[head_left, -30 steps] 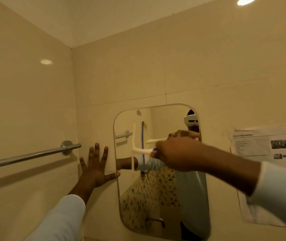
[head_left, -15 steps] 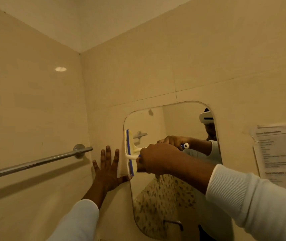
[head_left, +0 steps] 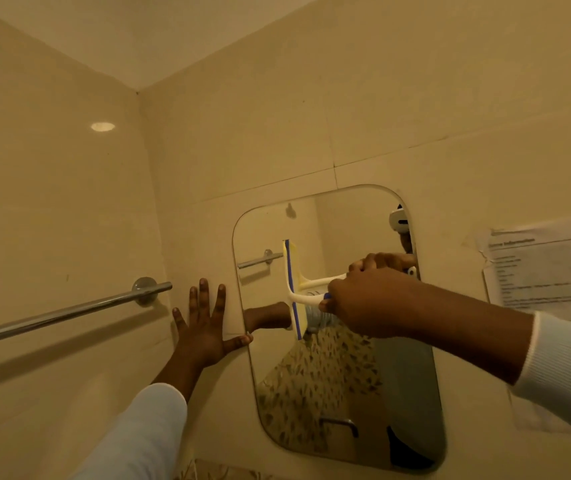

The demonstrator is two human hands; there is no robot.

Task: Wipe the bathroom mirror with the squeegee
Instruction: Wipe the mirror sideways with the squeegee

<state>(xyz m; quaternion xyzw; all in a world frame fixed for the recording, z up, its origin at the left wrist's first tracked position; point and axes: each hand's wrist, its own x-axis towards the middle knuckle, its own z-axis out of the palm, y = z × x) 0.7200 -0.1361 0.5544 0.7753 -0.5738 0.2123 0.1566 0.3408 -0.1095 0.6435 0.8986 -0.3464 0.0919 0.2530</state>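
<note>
Clenched right grip (head_left: pixel 363 301) round handle of white plastic squeegee with blue rubber blade (head_left: pixel 292 289). Pressed upright on rounded frameless mirror (head_left: pixel 346 230), left of centre; dragged right off left edge within last half-second. Splayed left grip (head_left: pixel 204 323) flat on beige wall (head_left: pixel 277 133), thumb touching mirror edge. Probably mid-stroke; lower glass pending.

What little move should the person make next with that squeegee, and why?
Probably pull the white, blue-edged squeegee rightward: the right hand grips its handle, its blade stands upright left of centre on the rounded wall mirror, with glass beyond.
</note>
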